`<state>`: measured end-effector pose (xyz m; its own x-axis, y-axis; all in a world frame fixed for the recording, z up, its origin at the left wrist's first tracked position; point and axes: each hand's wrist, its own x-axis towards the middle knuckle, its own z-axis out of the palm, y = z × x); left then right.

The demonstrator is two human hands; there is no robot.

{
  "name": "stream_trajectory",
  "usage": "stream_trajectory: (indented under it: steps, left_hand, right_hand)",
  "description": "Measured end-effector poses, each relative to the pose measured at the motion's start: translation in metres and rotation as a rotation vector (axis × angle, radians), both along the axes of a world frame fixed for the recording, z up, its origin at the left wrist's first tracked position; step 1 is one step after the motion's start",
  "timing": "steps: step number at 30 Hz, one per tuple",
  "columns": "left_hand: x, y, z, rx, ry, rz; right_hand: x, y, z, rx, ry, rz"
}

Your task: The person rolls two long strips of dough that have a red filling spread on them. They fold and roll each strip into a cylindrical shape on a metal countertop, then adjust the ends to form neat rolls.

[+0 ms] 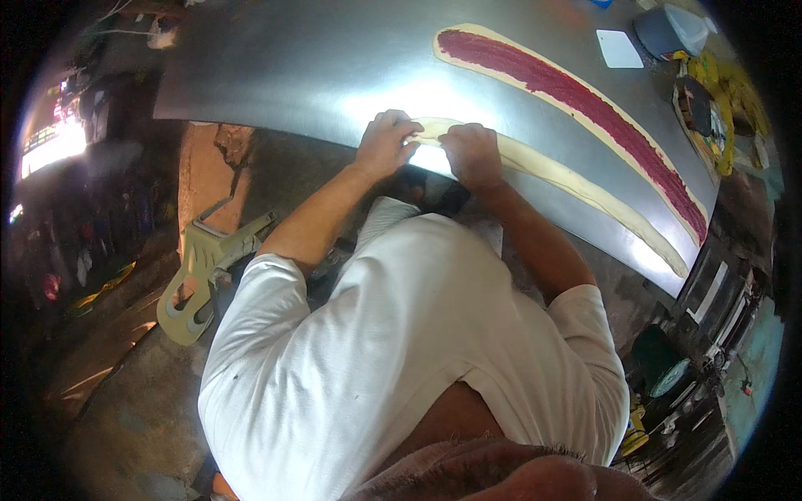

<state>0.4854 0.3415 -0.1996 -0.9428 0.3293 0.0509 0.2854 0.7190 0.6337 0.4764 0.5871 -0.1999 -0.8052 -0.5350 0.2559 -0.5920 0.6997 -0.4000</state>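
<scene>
A long pale roll of dough (570, 183) lies along the front edge of a shiny metal table (282, 69). My left hand (385, 143) grips the roll's left end between thumb and fingers. Just to its right, my right hand (471, 153) is curled over the same roll, its fingertips pressed to the dough. A seam runs along part of the roll's length. Behind it lies a flat strip of dough (482, 70) spread with a dark red-purple filling (576, 100), pale margins showing along both sides.
At the back right are a white flat scraper (619, 49) and a grey plastic container (669, 31). Yellow plastic bags (720, 81) crowd the table's right side. A beige plastic chair (194, 275) stands on the floor to my left. A dark green cylindrical object (656, 357) sits at lower right.
</scene>
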Motion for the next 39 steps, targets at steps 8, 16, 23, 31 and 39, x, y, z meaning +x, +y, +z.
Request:
stream_trajectory:
  steps: [8,16,23,31,39]
  left_hand:
    - [-0.018,-0.009,-0.025,0.116,-0.039,-0.044]
    - [-0.015,0.004,-0.024,0.087,0.038,0.112]
    - [-0.02,0.014,-0.012,0.027,-0.159,0.221]
    - [0.006,-0.004,-0.029,-0.022,-0.134,0.261]
    - [-0.017,-0.01,-0.019,-0.037,-0.275,0.232]
  right_hand:
    - [0.012,-0.003,-0.002,-0.069,-0.029,-0.08]
    - [0.02,-0.011,0.003,0.107,-0.112,-0.032]
    - [0.017,-0.022,0.011,0.204,-0.112,0.069]
    - [0.015,-0.025,-0.004,0.18,-0.182,0.137]
    - [0.014,0.005,0.03,-0.085,-0.107,0.106]
